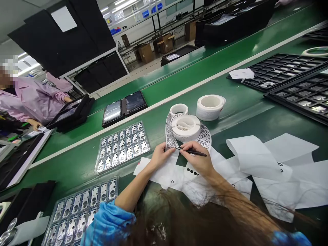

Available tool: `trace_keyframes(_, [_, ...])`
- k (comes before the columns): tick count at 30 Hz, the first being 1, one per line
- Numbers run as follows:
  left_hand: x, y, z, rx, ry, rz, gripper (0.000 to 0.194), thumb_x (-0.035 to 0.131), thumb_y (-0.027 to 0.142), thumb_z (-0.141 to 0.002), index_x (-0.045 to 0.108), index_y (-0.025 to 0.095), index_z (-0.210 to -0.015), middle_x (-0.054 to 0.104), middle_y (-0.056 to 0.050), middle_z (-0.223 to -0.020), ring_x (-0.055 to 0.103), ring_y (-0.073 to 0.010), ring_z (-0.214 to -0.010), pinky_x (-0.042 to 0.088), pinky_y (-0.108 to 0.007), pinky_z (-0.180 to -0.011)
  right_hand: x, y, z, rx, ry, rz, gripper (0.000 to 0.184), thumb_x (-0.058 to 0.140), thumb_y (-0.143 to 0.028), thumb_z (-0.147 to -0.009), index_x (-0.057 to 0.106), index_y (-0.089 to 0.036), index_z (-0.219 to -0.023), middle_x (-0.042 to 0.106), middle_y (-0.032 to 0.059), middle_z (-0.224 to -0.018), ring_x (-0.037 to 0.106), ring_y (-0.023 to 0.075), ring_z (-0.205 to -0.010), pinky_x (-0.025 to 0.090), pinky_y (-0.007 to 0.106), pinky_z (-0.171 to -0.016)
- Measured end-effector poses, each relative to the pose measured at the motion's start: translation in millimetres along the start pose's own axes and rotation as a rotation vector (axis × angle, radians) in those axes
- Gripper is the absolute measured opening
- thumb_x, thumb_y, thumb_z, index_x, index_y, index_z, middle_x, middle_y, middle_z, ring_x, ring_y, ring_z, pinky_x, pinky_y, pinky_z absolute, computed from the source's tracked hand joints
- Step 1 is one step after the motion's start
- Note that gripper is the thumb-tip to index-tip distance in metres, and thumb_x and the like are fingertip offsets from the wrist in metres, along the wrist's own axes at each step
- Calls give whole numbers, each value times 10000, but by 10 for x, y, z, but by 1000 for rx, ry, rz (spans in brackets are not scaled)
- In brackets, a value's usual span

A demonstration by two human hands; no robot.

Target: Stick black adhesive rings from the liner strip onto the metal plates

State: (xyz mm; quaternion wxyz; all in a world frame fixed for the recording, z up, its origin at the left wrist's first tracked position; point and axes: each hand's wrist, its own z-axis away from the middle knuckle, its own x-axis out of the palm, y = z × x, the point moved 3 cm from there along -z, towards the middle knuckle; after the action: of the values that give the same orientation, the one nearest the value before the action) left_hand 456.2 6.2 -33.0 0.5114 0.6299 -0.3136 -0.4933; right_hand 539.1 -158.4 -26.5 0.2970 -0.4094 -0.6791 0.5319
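Note:
My right hand (pixel 198 158) is closed on black tweezers (pixel 192 152), whose tip points left at a white sticker strip (pixel 170 131) printed with black rings. My left hand (pixel 161 155) pinches the strip's edge right beside the tweezer tip. The strip unrolls from a white roll (pixel 185 126) just beyond my hands. Spent white backing paper (pixel 258 160) lies under and to the right of my hands. A clear tray of small metal parts (pixel 122 146) sits to the left of my left hand.
Another clear parts tray (pixel 82 210) lies near left. Two more white rolls (pixel 210 106) stand behind the strip. Black compartment trays (pixel 289 73) are at the right. Across the green conveyor (pixel 179 73), a person in a pink coat (pixel 33 99) handles a black tray.

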Motion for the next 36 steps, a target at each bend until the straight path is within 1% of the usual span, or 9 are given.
trace_keyframes(6, [14, 50, 8, -7, 5, 2, 417, 746, 566, -869, 675, 155, -866, 680, -17, -826, 622, -173, -761, 504, -335, -758, 5, 40, 10, 18, 0, 15, 167, 735, -374, -781, 640, -243, -739, 776, 65, -882, 740, 280, -890, 592, 457, -841])
trace_keyframes(13, [17, 80, 16, 9, 1, -4, 399, 741, 551, -869, 687, 155, -872, 683, -23, -837, 619, -175, -762, 498, -341, -768, -1, 61, 14, 69, 8, -12, 188, 757, -404, -766, 642, -260, -731, 781, 63, -888, 743, 296, -894, 599, 484, -855])
trace_keyframes(19, [17, 77, 9, 18, 8, -17, 456, 727, 606, -853, 693, 151, -849, 683, -36, -818, 602, -195, -780, 474, -330, -772, -12, 64, 10, 118, 22, -24, 196, 773, -419, -751, 643, -275, -726, 788, 61, -887, 742, 308, -897, 589, 519, -885])
trace_keyframes(23, [4, 87, 31, 9, 4, -50, 459, 710, 611, -862, 692, 153, -875, 685, -37, -837, 609, -214, -806, 473, -327, -769, -21, 53, 20, 153, 31, -28, 201, 777, -422, -753, 646, -271, -729, 793, 57, -878, 741, 296, -846, 588, 511, -858])
trace_keyframes(28, [9, 92, 25, 3, -30, -104, 398, 704, 540, -891, 692, 151, -974, 730, -62, -940, 667, -244, -903, 525, -351, -837, -31, 9, 36, 150, 46, -50, 205, 803, -381, -737, 661, -234, -724, 792, 52, -836, 734, 246, -778, 583, 431, -819])
trace_keyframes(30, [4, 102, 20, 7, -36, -133, 357, 680, 483, -918, 676, 151, -1049, 744, -77, -1014, 689, -249, -957, 547, -364, -879, -47, -35, 37, 136, 68, -70, 204, 817, -357, -723, 665, -222, -710, 785, 44, -806, 728, 223, -721, 584, 397, -762])
trace_keyframes(32, [-38, 152, 60, 14, -2, -178, 338, 639, 414, -946, 642, 152, -1160, 733, -111, -1135, 692, -260, -1046, 551, -391, -941, -79, -111, 49, 117, 98, -98, 199, 831, -320, -711, 665, -213, -692, 771, 30, -760, 713, 196, -637, 577, 359, -677])
trace_keyframes(34, [-125, 258, 200, 28, 69, -242, 365, 596, 356, -961, 594, 155, -1266, 684, -155, -1273, 656, -286, -1168, 524, -445, -1022, -127, -231, 99, 87, 132, -131, 190, 839, -274, -707, 662, -210, -680, 750, 9, -706, 694, 171, -574, 562, 326, -611])
trace_keyframes(36, [-226, 407, 479, 61, 127, -317, 387, 570, 326, -964, 574, 175, -1320, 631, -167, -1376, 590, -311, -1281, 465, -508, -1104, -176, -386, 214, 50, 149, -169, 192, 841, -227, -715, 652, -214, -678, 735, -9, -682, 687, 155, -560, 560, 309, -599])
